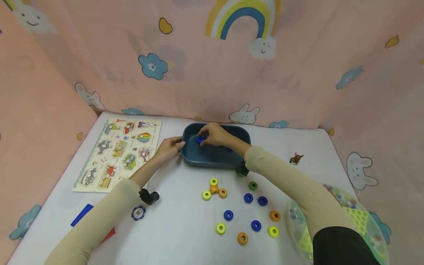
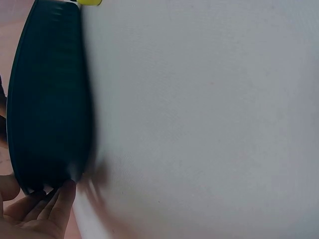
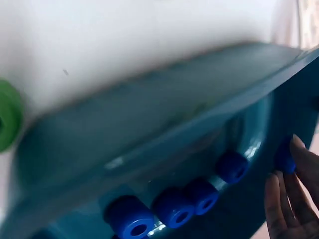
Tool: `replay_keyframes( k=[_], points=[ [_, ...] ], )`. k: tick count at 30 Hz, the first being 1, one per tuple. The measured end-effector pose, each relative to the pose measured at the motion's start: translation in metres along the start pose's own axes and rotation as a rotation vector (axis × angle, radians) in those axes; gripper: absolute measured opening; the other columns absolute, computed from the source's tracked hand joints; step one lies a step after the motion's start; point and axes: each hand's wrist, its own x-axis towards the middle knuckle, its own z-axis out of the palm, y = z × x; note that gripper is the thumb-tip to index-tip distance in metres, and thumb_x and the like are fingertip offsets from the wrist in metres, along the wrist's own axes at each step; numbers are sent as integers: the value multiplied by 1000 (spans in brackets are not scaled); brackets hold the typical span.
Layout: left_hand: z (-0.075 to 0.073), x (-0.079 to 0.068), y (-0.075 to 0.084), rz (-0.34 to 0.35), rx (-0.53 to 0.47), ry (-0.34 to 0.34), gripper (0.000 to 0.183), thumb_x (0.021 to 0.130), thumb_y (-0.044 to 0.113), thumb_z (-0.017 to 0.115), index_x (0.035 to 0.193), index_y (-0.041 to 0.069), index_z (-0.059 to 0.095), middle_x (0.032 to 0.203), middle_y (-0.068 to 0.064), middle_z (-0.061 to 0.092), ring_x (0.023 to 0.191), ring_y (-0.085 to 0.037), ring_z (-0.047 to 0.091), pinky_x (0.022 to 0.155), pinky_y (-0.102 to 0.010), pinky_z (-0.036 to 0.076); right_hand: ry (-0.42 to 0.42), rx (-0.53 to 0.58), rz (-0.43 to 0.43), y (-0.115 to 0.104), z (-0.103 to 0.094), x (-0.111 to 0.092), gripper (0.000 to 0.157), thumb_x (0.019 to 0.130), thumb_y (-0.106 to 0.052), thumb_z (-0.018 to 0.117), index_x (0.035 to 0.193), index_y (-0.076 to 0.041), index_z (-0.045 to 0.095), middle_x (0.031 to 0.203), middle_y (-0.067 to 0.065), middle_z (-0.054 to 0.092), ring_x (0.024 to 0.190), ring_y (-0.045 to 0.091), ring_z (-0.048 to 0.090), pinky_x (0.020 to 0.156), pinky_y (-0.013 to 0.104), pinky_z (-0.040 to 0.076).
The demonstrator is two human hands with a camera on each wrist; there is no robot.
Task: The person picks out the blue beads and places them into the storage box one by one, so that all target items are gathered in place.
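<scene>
A dark blue-green tray (image 1: 212,157) stands at the back of the table. My left hand (image 1: 169,149) grips its left end; in the left wrist view the thumb and fingers (image 2: 62,206) lie at the tray wall (image 2: 52,99). Inside the tray, my right hand (image 1: 214,134) pinches a blue bead (image 1: 200,140) near the left end. The right wrist view shows the pinched bead (image 3: 285,157) between thumb and fingers, above the tray floor. Several other blue beads (image 3: 173,206) lie in the tray, mostly hidden by the right arm in the head view.
Loose blue beads (image 1: 228,215), orange beads (image 1: 242,238), yellow beads (image 1: 220,228) and a green bead (image 1: 253,186) lie before the tray. A picture board (image 1: 99,158) and poker chip (image 1: 138,213) are left; a small brown figurine (image 1: 296,158) and clear round container (image 1: 371,221) are right.
</scene>
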Motion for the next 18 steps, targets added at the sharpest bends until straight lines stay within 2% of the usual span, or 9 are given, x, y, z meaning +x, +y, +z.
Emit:
replay_keyframes(
  k=[3,7,10,13,15,18],
  points=[
    [0,1,1,9,-1,-3,44,97,15,50,134,-7,42,130,-25,47,109,-31,55,86,-32,49,-79,-33,18,7,4,15,34,72,-13,80,103,-3,69,93,5,66,82,13,60,70,21,50],
    [2,-4,-4,15,-11,-4,43,97,14,50,133,-7,43,128,-25,48,109,-32,55,85,-32,50,-141,-27,39,12,15,18,34,73,-13,80,104,-4,69,96,4,66,84,13,60,72,21,50],
    [2,-6,-4,28,-1,2,42,97,14,50,132,-8,43,128,-25,49,109,-32,56,83,-30,51,-108,-10,23,13,14,14,34,73,-12,79,104,-4,69,98,5,66,87,15,60,74,22,50],
    [2,-6,-3,32,14,9,41,97,14,50,132,-7,44,128,-24,49,108,-31,56,82,-29,51,-54,41,-11,13,4,3,32,76,-10,76,106,-1,68,100,8,66,88,17,60,76,24,49],
    [2,-4,-2,44,23,12,41,97,13,50,131,-8,44,128,-25,48,108,-32,56,82,-29,51,-20,78,-27,12,-4,-10,30,80,-10,74,107,-1,67,101,7,66,88,17,59,76,24,49],
    [3,-2,-1,51,27,18,42,96,14,50,132,-8,43,129,-25,48,110,-32,54,83,-30,51,15,151,-4,7,-17,-36,26,83,-12,70,107,-3,67,100,4,67,87,14,59,77,25,50]
  ],
)
